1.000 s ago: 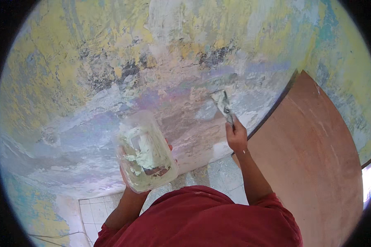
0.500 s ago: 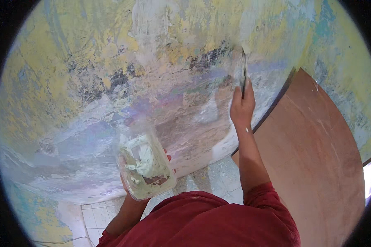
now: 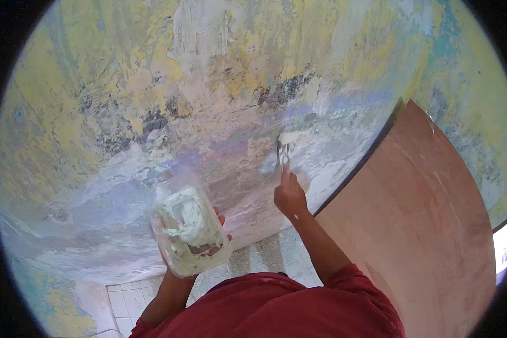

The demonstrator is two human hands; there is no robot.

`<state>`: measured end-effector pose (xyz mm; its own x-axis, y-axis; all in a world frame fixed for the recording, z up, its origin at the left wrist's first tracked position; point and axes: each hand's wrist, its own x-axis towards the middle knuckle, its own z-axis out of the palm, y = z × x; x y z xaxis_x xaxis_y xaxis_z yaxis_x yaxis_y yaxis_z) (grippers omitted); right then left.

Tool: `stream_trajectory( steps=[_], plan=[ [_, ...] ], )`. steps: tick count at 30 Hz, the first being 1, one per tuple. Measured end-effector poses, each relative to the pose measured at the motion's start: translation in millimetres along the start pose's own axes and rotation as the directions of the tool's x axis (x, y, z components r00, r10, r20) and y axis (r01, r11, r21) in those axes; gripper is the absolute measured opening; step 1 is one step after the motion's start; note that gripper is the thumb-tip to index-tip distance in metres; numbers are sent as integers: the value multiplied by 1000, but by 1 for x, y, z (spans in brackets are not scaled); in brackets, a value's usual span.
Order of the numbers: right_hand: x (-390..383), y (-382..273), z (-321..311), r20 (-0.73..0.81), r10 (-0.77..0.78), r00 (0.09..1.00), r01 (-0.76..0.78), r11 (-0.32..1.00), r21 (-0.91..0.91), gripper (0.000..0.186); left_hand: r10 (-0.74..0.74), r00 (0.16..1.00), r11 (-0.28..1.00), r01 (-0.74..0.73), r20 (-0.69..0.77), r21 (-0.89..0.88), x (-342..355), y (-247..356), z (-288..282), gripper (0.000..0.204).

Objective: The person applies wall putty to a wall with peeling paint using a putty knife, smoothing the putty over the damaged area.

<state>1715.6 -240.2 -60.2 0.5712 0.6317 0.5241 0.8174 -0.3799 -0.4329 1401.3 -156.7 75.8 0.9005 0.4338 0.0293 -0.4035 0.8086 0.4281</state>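
My left hand [image 3: 222, 223] is wrapped round a clear plastic tub [image 3: 192, 260] from beneath and the side, with fingertips showing at its right edge. White putty [image 3: 192, 224] lies in a heap inside and is smeared over the walls. In my right hand [image 3: 290, 194], the fingers are closed on the handle of a putty knife [image 3: 285, 151]. White putty coats its blade, which is at the surface of the patchy wall [image 3: 225, 141], up and to the right of the tub.
A large brown wooden board [image 3: 417, 214] leans at the right, its dark edge running along the wall. Pale floor tiles [image 3: 132, 298], spattered in places, show below. The wall has yellow, blue, purple and black worn patches.
My right hand has moved down and left with the putty knife, leaving a pale smear where it was. The tub in my left hand has shifted slightly left.
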Motion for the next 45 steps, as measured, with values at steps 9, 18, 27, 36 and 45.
stream_trajectory(
  steps=[9, 18, 27, 36, 45],
  plan=[
    [-28, 13, -124, -191, 267, 945, -110, 805, 583, 44, 4, 990, 998, -12, 138, 58, -15, -9, -1, 92],
    [75, 38, -152, 1, 468, 884, -257, 483, 837, 50, 35, 995, 998, -30, -97, 51, -19, -15, -2, 95],
    [135, 56, -109, 155, 417, 896, -394, 584, 709, 62, 3, 990, 999, -10, -144, -49, 1, -19, -6, 98],
    [-26, 94, -94, 352, 625, 696, -655, 353, 668, 40, -22, 1000, 1000, 21, 20, 11, 9, -38, 8, 95],
    [52, 31, -228, -429, 178, 886, -62, 961, 270, 42, -72, 997, 980, 70, -5, -187, -4, -45, 19, 100]
  ],
)
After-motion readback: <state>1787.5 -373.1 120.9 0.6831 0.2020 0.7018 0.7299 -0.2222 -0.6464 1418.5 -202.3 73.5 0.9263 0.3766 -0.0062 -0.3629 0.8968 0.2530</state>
